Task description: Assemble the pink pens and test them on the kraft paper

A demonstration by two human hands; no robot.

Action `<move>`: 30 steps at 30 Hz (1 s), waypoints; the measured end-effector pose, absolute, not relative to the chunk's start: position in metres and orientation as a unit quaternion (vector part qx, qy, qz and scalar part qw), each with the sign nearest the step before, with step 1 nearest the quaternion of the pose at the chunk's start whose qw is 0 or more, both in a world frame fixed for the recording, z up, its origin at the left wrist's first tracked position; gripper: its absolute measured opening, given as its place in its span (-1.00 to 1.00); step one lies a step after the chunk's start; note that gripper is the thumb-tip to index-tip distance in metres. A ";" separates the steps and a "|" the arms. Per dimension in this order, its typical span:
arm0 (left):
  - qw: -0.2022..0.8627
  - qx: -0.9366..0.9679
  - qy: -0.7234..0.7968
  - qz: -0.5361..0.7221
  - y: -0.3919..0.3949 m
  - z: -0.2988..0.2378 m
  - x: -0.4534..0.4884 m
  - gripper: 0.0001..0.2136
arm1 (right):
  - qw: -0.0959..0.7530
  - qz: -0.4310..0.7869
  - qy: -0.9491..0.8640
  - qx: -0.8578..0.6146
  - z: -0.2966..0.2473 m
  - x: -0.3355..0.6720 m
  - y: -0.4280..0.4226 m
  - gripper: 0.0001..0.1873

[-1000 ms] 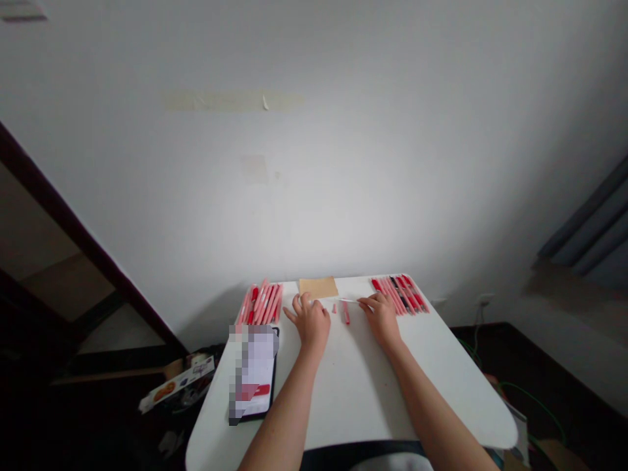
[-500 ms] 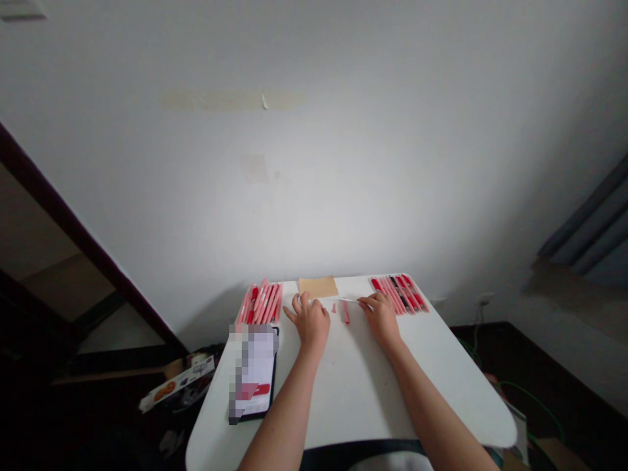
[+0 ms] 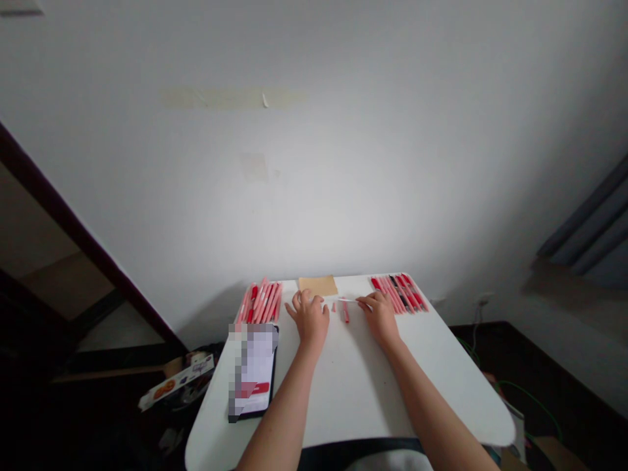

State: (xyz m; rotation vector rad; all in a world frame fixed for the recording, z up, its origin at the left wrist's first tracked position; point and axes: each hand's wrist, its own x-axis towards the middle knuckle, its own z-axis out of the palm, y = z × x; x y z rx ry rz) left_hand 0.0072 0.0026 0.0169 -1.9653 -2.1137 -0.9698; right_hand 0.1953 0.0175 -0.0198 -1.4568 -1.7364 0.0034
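My right hand [image 3: 380,319] pinches a thin white stick [image 3: 347,300], which looks like a pen refill and points left. My left hand [image 3: 313,320] is over the table with its fingers spread and curved; whether a small piece lies under its fingertips, I cannot tell. Between the hands lie a pink pen barrel [image 3: 346,313] and a small pink piece [image 3: 334,307]. A tan sheet [image 3: 318,286] lies just beyond my left fingers.
Rows of pink and red pens [image 3: 261,302] lie at the left of the white table [image 3: 353,392], and more pens [image 3: 400,294], some dark, at the right. A phone [image 3: 258,373] lies by my left forearm. The wall [image 3: 333,196] rises behind.
My right hand still holds the white stick, which has shifted very slightly left. The left hand's fingers have moved a little. The pens and phone stay put.
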 end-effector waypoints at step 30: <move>-0.051 -0.662 -0.641 -0.384 0.006 0.018 0.009 -0.95 | 0.447 -0.007 -0.687 -0.573 -0.020 0.193 0.017 -0.70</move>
